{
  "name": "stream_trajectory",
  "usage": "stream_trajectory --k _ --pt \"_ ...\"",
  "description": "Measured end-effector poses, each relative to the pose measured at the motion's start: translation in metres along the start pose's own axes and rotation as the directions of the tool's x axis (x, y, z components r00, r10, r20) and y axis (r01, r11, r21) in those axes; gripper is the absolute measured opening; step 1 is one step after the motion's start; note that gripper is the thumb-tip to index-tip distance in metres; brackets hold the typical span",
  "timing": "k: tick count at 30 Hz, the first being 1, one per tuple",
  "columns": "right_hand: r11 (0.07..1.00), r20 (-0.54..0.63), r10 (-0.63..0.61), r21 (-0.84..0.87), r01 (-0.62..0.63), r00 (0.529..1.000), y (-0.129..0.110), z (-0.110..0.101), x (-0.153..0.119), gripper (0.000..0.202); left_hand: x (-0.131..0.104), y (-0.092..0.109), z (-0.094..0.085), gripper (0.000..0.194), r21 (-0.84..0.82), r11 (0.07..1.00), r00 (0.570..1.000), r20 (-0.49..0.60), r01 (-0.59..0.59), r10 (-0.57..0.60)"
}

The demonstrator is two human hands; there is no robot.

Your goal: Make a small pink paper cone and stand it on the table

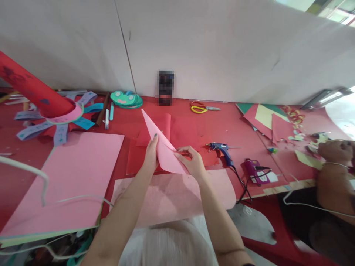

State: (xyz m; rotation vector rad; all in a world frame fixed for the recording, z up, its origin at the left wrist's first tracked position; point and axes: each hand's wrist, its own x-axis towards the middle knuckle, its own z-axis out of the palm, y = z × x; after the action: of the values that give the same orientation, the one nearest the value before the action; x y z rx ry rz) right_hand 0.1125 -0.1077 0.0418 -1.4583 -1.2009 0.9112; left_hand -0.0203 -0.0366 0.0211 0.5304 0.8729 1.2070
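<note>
The pink paper (168,155) is light pink and plain on the side that shows. It is bent, with a long sharp tip poking up at the far left and a curved bottom edge. It is tilted, not flat, over the red paper (135,159). The left hand (151,149) holds its left side, and the right hand (192,160) holds its right side.

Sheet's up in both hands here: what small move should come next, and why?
I'd probably lower the bent pink paper sheet onto the flat red paper and steady it there: the left hand grips its left side and the right hand its right edge, so it looks unsupported between them, and the red paper lies just beyond.
</note>
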Motion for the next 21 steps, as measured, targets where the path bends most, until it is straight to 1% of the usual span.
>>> stream_trajectory --k 4,6,9,12,17,21 --pt "0.999 -0.038 -0.034 -0.034 0.032 0.999 -0.0002 0.0009 0.003 0.027 -0.0015 0.0013 0.0016 0.044 0.008 0.999 0.999 0.013 0.034 -0.034" --pt "0.994 -0.042 -0.088 -0.064 0.085 0.995 -0.0015 -0.0001 0.0037 0.023 -0.0027 0.0026 0.003 0.045 0.026 0.998 0.998 0.012 0.055 -0.056" --pt "0.972 -0.031 -0.204 -0.13 0.198 0.979 -0.0027 -0.002 0.0047 0.012 -0.004 0.0042 0.0049 0.046 0.032 0.996 0.996 0.005 0.088 -0.088" --pt "0.948 -0.02 -0.276 -0.172 0.269 0.961 -0.0012 -0.0026 0.0052 0.012 -0.0046 0.0047 0.0059 0.045 0.023 0.994 0.995 0.004 0.104 -0.104" --pt "0.943 -0.021 -0.287 -0.185 0.278 0.958 0.001 -0.0007 0.0036 0.014 -0.0051 0.0035 0.0063 0.041 0.041 0.996 0.997 -0.01 0.074 -0.073" --pt "0.943 -0.021 -0.272 -0.208 0.262 0.962 0.0008 0.0006 0.0024 0.017 -0.0054 0.0032 0.0064 0.044 0.042 0.995 0.996 -0.009 0.087 -0.086"
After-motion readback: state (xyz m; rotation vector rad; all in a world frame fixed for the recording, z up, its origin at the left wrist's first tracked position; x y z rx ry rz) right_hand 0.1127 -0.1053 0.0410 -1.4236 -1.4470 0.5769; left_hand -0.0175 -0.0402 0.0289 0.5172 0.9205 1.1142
